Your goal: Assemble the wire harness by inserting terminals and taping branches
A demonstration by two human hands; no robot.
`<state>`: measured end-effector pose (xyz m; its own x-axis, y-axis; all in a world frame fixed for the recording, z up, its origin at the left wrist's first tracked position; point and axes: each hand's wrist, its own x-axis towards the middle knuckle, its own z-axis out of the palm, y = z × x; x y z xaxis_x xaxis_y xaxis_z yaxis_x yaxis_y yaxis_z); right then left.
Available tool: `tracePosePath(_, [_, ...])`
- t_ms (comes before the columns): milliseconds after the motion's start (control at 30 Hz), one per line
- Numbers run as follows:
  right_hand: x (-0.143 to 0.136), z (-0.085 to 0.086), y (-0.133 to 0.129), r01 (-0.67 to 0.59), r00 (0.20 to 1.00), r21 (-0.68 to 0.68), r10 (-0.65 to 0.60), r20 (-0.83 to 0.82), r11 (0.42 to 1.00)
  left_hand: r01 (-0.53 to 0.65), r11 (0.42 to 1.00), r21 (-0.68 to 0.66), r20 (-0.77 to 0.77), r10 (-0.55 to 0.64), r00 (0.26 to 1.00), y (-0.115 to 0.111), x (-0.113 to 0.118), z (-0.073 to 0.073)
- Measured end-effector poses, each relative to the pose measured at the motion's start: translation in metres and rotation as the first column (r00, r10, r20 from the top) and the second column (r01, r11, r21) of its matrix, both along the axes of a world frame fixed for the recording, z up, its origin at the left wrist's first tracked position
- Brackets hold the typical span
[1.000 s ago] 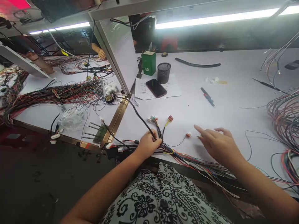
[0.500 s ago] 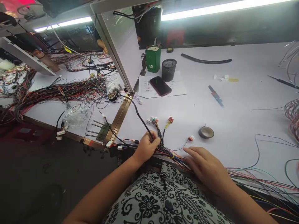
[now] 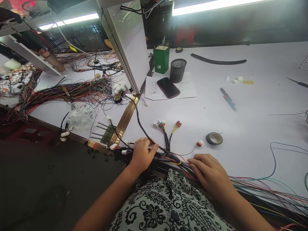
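Note:
A wiring harness (image 3: 173,156) with coloured wires and black sleeved branches runs along the front table edge. My left hand (image 3: 143,153) is closed around its black-sleeved part, with a long black cable passing by the thumb. Over the loose coloured wires on the right, my right hand (image 3: 209,170) has its fingers bent round the bundle; its lower fingers are hidden. Between and beyond the hands lie white connectors (image 3: 159,123), a red connector (image 3: 178,124) on yellow wires, and a red-and-white connector (image 3: 200,143) on a thin grey wire.
Tape roll (image 3: 214,138), blue cutter-like tool (image 3: 228,100), phone (image 3: 168,87) on paper, mesh cup (image 3: 178,71) and green box (image 3: 161,60) lie beyond. A partition (image 3: 127,48) rises at left, past which are wire heaps (image 3: 64,93) and a plastic bag (image 3: 81,117).
My left hand has slid left along the harness, and the long black cable has sunk lower. My right hand's fingers have bent closer onto the wires. The view has shifted slightly.

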<state>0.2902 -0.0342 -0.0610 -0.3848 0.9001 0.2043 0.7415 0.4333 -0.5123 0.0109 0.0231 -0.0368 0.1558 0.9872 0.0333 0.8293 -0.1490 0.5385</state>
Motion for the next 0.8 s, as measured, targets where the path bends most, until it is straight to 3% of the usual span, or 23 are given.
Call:
tracePosePath(200, [0.0,-0.001,0.0,0.001,1.0,-0.001,-0.001,0.004,1.0,-0.081,0.993,0.081,-0.184,0.095,0.978,-0.005,-0.004,-0.007])
tracePosePath(800, [-0.002,-0.004,-0.001,-0.002,0.999,0.07,0.0,0.035,0.998,-0.005,0.971,0.24,-0.233,0.063,0.97,-0.011,0.0,-0.017])
